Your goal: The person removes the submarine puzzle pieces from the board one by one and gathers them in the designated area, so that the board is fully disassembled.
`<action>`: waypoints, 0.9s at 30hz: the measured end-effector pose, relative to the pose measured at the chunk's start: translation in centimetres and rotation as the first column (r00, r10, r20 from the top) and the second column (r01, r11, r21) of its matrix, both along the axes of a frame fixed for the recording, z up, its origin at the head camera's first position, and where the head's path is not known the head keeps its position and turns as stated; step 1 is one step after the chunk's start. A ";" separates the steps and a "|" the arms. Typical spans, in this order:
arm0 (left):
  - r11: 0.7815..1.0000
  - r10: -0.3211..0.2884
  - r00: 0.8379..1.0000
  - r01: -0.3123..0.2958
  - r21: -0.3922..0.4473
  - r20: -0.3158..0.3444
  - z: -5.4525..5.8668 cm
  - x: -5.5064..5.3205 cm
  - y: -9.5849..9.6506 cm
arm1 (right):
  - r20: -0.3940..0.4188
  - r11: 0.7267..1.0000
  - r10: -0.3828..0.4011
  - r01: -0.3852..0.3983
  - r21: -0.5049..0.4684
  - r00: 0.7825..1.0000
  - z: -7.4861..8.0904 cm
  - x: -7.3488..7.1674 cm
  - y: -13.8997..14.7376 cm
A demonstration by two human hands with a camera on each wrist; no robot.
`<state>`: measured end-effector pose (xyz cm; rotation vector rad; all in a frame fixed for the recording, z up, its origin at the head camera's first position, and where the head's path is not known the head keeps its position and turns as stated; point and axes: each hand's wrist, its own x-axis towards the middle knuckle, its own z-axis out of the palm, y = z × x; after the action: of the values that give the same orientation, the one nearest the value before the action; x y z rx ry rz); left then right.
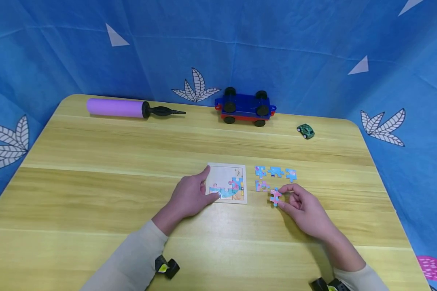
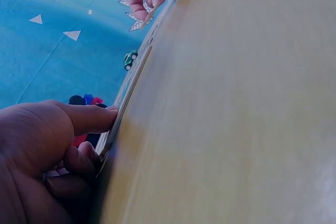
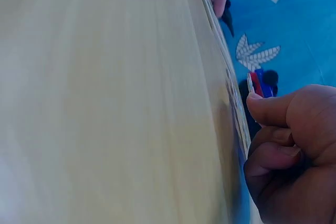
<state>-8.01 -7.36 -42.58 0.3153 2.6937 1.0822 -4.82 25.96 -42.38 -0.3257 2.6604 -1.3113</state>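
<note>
A small square puzzle board [image 1: 218, 174] lies on the table, with joined pieces along its lower and right sides and bare wood at the upper left. My left hand [image 1: 190, 196] grips the board's left edge, thumb over the near corner and forefinger at the far one. To the right of the board, my right hand [image 1: 305, 210] pinches a pink and blue jigsaw piece [image 1: 275, 197] between thumb and forefinger. In the left wrist view this piece [image 2: 150, 17] is raised over the tabletop. Several loose pieces [image 1: 275, 171] lie between the board and that hand.
Along the table's back edge lie a purple hand pump [image 1: 116, 108], an upturned blue and red toy wagon [image 1: 245, 106] and a small green toy car [image 1: 306, 131]. A blue patterned cloth [image 1: 276, 48] hangs behind the wooden table [image 1: 94, 202].
</note>
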 end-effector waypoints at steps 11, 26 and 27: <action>1.000 0.005 1.000 -0.005 0.003 0.004 0.0 0.0 0.0 | -0.001 0.999 -0.018 0.018 0.048 1.000 0.3 -1.2 0.9; 1.000 0.016 1.000 -0.017 0.014 0.027 0.1 0.1 0.1 | -0.012 0.992 -0.003 0.004 0.129 1.000 -0.1 -2.7 1.0; 1.000 0.018 0.999 -0.018 0.013 0.029 0.1 0.1 0.1 | -0.009 0.991 -0.002 0.003 0.133 1.000 -0.1 -2.7 1.0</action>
<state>-7.91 -7.25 -42.45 0.2765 2.6699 1.1021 -7.52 26.92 -42.48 -0.3112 2.7391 -1.1289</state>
